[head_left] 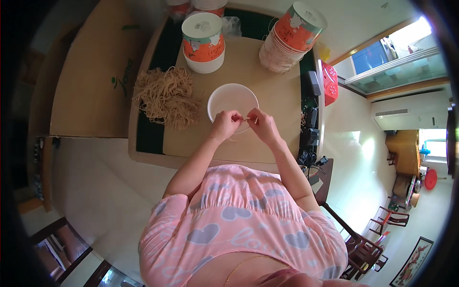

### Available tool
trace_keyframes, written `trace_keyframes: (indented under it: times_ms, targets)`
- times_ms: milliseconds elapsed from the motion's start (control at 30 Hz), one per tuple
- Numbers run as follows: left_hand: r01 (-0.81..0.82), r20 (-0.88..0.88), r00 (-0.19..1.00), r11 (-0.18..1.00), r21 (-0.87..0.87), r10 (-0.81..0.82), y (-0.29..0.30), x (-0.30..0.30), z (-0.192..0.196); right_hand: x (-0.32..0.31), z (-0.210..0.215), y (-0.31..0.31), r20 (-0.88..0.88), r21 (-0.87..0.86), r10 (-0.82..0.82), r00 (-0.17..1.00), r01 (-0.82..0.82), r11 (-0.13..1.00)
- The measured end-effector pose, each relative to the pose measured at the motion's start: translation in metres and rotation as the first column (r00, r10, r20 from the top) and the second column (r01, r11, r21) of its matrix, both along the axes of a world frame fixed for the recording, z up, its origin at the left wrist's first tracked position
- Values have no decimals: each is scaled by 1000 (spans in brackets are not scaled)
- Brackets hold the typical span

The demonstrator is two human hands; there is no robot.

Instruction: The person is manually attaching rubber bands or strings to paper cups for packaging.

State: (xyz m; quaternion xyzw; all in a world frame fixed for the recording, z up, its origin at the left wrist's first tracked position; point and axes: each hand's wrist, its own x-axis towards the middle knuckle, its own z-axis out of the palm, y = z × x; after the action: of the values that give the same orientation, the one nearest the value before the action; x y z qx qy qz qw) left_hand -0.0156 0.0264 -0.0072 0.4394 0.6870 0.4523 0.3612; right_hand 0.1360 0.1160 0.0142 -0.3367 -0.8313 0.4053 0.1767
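Head view: both hands, left hand (224, 123) and right hand (262, 125), pinch a noodle strand (247, 119) over the white bowl (233, 99), mid-frame; portioning noodles seems underway.

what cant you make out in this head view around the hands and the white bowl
- Head view: what the left hand and right hand pinch; too thin, fingers cover it.
- White bowl: near rim hidden behind both hands.
- Stacked cups: count blurred by fisheye.
- Noodle pile: single strands too fine.

Both arms fwd, left hand (226, 123) & right hand (260, 124) pinched, fingertips nearly meeting.
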Motion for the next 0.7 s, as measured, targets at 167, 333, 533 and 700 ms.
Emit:
trace_keyframes:
  times_ms: [167, 333, 533, 700]
  targets:
    - [41, 2, 999, 999, -19, -41, -4, 8, -1, 9, 1, -13, 14, -21, -1, 1000, 1, 1000]
    - [48, -63, 997, 997, -54, -51, -2, 13, 2, 14, -1, -19, 6, -9, -66, 998, 66, 998]
    - [48, -94, 994, 997, -62, -54, -2, 13, -1, 13, -3, -18, 32, 37, -65, 997, 64, 997]
    - [44, -52, 998, 996, -78, -48, -1, 14, 2, 13, 1, -21, 51, 21, -64, 997, 63, 998]
